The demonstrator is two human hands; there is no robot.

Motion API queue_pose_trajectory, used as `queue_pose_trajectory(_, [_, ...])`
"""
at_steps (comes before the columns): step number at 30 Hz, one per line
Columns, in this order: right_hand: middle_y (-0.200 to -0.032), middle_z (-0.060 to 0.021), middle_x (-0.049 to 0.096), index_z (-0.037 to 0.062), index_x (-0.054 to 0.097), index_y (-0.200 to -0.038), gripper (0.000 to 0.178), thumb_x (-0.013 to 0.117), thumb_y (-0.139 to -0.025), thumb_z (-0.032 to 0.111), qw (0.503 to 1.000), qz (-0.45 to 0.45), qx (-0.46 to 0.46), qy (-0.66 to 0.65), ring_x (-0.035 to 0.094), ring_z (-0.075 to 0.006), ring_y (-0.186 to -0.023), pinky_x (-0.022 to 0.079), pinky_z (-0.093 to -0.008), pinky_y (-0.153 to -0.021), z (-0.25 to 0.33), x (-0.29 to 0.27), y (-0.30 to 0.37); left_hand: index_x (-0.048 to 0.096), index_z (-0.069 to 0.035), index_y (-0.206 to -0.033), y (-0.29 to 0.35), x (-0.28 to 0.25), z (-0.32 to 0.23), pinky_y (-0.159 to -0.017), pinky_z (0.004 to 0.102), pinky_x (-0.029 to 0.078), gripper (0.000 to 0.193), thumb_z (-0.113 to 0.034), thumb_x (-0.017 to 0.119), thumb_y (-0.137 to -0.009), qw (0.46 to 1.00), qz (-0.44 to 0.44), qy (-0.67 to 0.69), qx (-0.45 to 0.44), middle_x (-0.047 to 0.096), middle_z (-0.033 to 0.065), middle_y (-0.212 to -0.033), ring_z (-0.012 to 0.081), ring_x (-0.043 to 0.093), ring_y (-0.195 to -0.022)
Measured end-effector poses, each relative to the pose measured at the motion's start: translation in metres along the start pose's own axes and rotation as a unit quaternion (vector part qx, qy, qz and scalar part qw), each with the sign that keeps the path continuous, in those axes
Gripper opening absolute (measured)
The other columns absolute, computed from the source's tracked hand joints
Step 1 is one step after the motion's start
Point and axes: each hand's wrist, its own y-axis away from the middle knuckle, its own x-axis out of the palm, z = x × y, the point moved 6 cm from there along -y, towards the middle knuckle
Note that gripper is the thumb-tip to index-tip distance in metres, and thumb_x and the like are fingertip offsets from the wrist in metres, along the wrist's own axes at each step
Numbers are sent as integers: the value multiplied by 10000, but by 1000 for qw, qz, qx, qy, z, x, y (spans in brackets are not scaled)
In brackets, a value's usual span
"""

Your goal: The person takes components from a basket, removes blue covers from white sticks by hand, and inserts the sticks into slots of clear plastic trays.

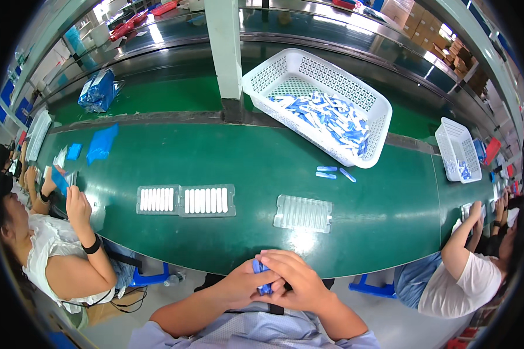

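My left hand [239, 286] and my right hand [300, 281] meet in front of my body at the table's near edge. Between them they grip a small bunch of slim blue sticks [261, 273], partly hidden by the fingers. Beyond my hands lies a clear plastic tray [303, 213] with ribbed slots. To its left, another clear tray [234, 200] carries rows of white rounded sticks [206, 200] in two sections. Three loose blue-and-white sticks [326, 168] lie near a white basket [379, 125], which holds a heap of similar sticks.
A grey-white post [223, 52] rises behind the green table [244, 154]. Blue packs [98, 92] and a blue plastic bag [102, 143] lie at the left. Co-workers sit on both sides, one handling a blue piece [60, 180]. A smaller white basket [457, 152] stands at the right.
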Motion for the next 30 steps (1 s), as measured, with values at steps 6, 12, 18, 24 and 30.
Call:
queue_pose_trajectory(6, [-1206, -205, 677, -2, 577, -1315, 779, 944, -645, 151, 996, -63, -58, 22, 662, -357, -1122, 557, -414, -906, -9, 0, 9, 614, -52, -1007, -6, -8, 7, -751, 319, 514, 106, -158, 610, -1003, 1000, 10, -2, 23, 618, 49, -835, 152, 618, -794])
queue_pose_trajectory(12, [-1404, -193, 565, 21, 470, -1434, 880, 904, -683, 170, 997, -52, 33, -52, 571, -383, -1267, 477, -452, -1041, -7, -16, -1, 588, -51, -1120, -8, -9, -6, -752, 340, 566, 177, -113, 668, -974, 1000, -17, 5, 10, 651, 45, -872, 144, 645, -781])
queue_pose_trajectory(18, [-1349, -219, 611, 28, 458, -1439, 996, 974, -624, 278, 998, -23, 43, -37, 581, -391, -1269, 465, -486, -1050, -8, -29, 3, 570, -55, -1186, -11, -21, -18, -593, 246, 508, 308, -100, 732, -927, 997, -3, -17, 75, 666, 71, -1010, 147, 664, -809])
queue_pose_trajectory(24, [-1368, -175, 596, 24, 520, -1404, 841, 924, -701, 248, 994, -56, 74, -57, 582, -350, -1258, 458, -442, -1062, -14, -35, 8, 559, -2, -1257, -9, -4, -27, -574, 246, 460, 343, -73, 690, -948, 1000, 4, 11, 29, 659, 107, -1093, 173, 663, -913])
queue_pose_trajectory(30, [-1196, -178, 680, 5, 645, -1236, 501, 830, -783, 114, 982, -113, 134, -68, 668, -309, -1097, 528, -382, -938, -20, -43, 10, 559, 26, -1277, -5, -8, -32, -522, 251, 437, 313, -51, 628, -982, 999, -9, -38, 21, 687, 150, -1107, 184, 673, -856])
